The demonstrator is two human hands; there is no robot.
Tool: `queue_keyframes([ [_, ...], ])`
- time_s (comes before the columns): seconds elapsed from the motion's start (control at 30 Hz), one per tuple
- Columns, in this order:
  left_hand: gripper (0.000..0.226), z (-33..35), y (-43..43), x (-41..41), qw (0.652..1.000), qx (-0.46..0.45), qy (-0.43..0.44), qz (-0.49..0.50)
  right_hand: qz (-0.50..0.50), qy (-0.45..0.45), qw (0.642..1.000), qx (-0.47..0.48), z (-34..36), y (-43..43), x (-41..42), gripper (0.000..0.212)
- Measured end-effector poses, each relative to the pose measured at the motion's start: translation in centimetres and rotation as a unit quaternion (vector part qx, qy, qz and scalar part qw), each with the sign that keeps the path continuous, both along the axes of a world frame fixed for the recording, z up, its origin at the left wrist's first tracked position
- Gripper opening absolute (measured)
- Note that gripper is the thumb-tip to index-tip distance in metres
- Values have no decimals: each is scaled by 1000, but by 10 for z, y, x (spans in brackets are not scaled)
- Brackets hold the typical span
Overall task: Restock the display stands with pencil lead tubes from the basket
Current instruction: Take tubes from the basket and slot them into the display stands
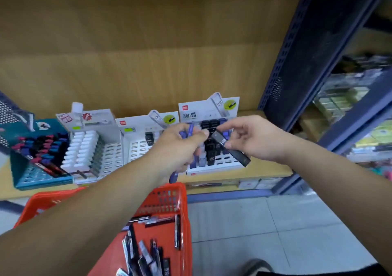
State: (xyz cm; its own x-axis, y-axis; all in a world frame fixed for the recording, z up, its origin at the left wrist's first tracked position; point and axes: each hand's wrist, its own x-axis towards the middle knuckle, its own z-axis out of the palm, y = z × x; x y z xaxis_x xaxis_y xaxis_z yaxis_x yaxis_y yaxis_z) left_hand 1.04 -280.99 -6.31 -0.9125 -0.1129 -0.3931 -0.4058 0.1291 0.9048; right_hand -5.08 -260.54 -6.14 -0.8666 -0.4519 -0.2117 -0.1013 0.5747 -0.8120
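Fingers [229, 126] of the right hand [256, 140] pinch a black tube [238, 154], left hand [180, 146] gripping purple tubes [190, 129].

The left grip [180, 146] clutches purple tubes [187, 131]; the right grip [254, 140] pinches a black HB tube [233, 149] before the white display stand [212, 109]. Red basket [167, 195] at lower centre.

Far left, a teal box of red and blue pens [40, 148] sits on the wooden shelf [265, 169]. Blue metal upright [307, 52] upper right, grey tiled floor [275, 233] lower right.
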Motion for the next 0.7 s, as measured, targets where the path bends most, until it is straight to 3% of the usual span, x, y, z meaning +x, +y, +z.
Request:
queue_keyframes([
  [0.07, 16, -15, -2, -5, 999, 9, -45, 12, -39, -3, 999, 11, -13, 9, -13, 34],
  [0.17, 19, -33, -1, -2, 998, 0, -64, -12, -107, -33, 993, -41, -29, 11, -31, 19],
  [0.37, 35, -56, -4, -7, 997, -13, -76, -13, -115, -49, 989, -80, -59, -2, -39, 13],
  [0.57, 31, -61, -4, -14, 998, 12, -67, 14, -127, -48, 990, -30, -88, 1, -39, 20],
  [0.7, 14, -65, -2, -16, 998, 22, -21, 57, -117, -29, 993, -12, -94, -5, -40, 19],
])
